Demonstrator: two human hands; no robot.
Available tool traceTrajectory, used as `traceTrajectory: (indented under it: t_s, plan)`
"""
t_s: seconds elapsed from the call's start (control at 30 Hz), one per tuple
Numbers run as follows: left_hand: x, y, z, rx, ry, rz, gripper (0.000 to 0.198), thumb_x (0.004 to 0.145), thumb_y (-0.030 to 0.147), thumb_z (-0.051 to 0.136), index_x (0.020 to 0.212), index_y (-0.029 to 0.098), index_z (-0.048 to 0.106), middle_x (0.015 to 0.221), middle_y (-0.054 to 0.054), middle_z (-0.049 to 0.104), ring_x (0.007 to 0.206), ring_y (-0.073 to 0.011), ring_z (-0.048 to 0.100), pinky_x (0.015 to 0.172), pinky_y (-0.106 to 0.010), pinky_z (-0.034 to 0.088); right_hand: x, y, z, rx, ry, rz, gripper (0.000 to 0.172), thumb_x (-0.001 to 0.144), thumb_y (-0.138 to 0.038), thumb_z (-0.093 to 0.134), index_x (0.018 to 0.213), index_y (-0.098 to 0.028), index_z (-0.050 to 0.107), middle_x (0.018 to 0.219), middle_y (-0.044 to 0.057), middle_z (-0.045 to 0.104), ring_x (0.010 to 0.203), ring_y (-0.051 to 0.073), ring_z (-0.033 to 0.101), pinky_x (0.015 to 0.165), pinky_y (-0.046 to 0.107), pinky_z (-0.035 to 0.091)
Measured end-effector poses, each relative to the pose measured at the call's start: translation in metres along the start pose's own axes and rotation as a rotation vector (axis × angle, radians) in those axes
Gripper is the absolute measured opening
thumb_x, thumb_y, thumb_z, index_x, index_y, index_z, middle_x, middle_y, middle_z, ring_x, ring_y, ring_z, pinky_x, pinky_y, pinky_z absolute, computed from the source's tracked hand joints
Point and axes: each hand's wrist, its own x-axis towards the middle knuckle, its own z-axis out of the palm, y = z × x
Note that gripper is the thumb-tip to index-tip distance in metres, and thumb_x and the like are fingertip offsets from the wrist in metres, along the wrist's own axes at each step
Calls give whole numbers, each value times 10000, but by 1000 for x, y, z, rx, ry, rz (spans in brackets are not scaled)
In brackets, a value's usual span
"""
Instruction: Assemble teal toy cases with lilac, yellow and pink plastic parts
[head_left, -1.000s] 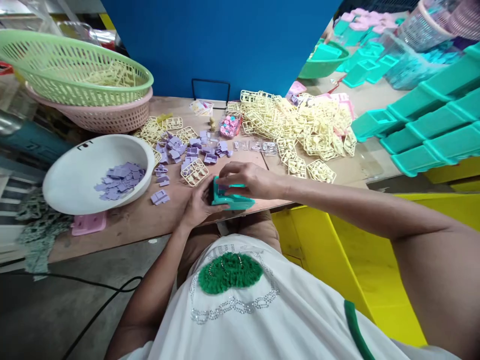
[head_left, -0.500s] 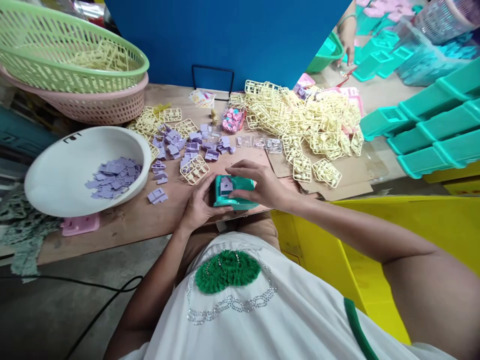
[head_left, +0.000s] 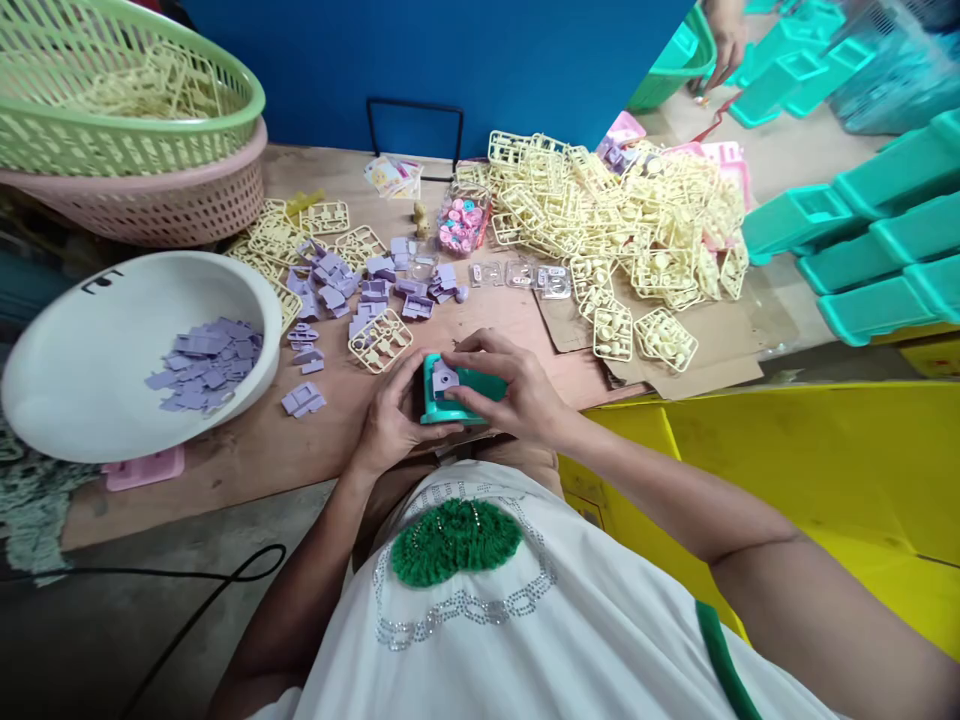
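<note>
Near the table's front edge, my left hand (head_left: 394,415) grips the left end of a teal plastic box (head_left: 484,385), thumb along its near side. My right hand (head_left: 517,385) reaches over the box from the right. Between its thumb and index finger it pinches a small purple plastic piece (head_left: 445,380) with a dark round hole, at the box's left end. Whether that piece is seated or loose I cannot tell. Left of my hands lie loose purple parts (head_left: 304,399) and a cream sprue frame (head_left: 380,341).
A white bowl (head_left: 45,370) of purple pieces stands left, below stacked green (head_left: 247,100) and pink baskets (head_left: 217,210). Cream sprues (head_left: 555,190) are heaped at the back. Teal boxes (head_left: 885,240) are stacked right. Another person's hand (head_left: 726,45) shows at top right.
My right thumb and fingertips have closed in on the purple piece, which now looks tilted. The box stays in my left hand. The view has shifted slightly.
</note>
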Motion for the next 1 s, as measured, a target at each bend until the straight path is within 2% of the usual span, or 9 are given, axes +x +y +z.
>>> traceTrajectory:
  t_s: [0.17, 0.27, 0.4, 0.5, 0.6, 0.67, 0.83, 1.0]
  plan:
    - [1, 4, 3, -101, -11, -48, 1050, 601, 508, 1011, 1511, 255, 553, 1590, -146, 535, 1498, -373, 521, 1264, -506, 448, 2, 4, 2, -14, 12, -6, 271, 963, -304, 734, 1179, -146, 782, 1032, 112, 712, 924, 223, 695, 818, 362, 580]
    - [2, 12, 5, -178, -10, -77, 1047, 636, 519, 992, 1531, 264, 512, 1621, -147, 493, 1517, -364, 500, 1262, -490, 450, 3, 3, 0, -6, 23, -22, 248, 952, -301, 746, 1144, -147, 770, 1046, 116, 710, 948, 235, 690, 843, 378, 575]
    - [-3, 32, 5, -237, -85, -122, 1039, 699, 502, 963, 1575, 321, 435, 1650, -117, 467, 1523, -328, 494, 1232, -437, 487, -5, -6, -1, -15, 52, -156, 255, 996, -310, 709, 1208, -168, 720, 1113, 130, 692, 1053, 257, 651, 922, 424, 558]
    - [-8, 43, 4, -288, -133, -140, 965, 770, 528, 910, 1574, 325, 417, 1583, -121, 544, 1456, -300, 570, 1178, -402, 538, -15, -9, 0, -55, 23, -247, 295, 1039, -315, 640, 1314, -215, 679, 1187, 136, 682, 1098, 271, 621, 951, 465, 546]
    - [-13, 45, 7, -268, -56, -96, 831, 810, 548, 872, 1501, 310, 476, 1537, -128, 577, 1420, -290, 602, 1153, -398, 558, -24, -8, 4, -108, 43, -273, 397, 1050, -319, 608, 1438, -234, 610, 1240, 146, 679, 1115, 282, 621, 981, 506, 537]
    - [-16, 44, 11, -220, -13, -57, 766, 830, 553, 851, 1463, 319, 490, 1563, -122, 554, 1439, -289, 584, 1163, -413, 552, -31, -7, 7, -145, 79, -264, 414, 1046, -329, 615, 1450, -241, 608, 1249, 145, 688, 1121, 287, 636, 1037, 554, 512]
    - [-25, 43, 21, -156, 64, 23, 541, 905, 570, 766, 1328, 316, 543, 1611, -113, 507, 1491, -289, 531, 1194, -445, 521, -51, -8, 12, -201, 182, -164, 298, 985, -380, 706, 1270, -302, 749, 1312, 130, 687, 1251, 333, 595, 1123, 640, 452]
    - [-30, 42, 27, -155, 54, 63, 564, 876, 591, 784, 1303, 312, 542, 1636, -118, 463, 1568, -325, 431, 1247, -500, 459, -63, -8, 17, -142, 209, -149, 311, 957, -365, 743, 1268, -357, 767, 1280, 101, 707, 1266, 334, 581, 1090, 624, 507]
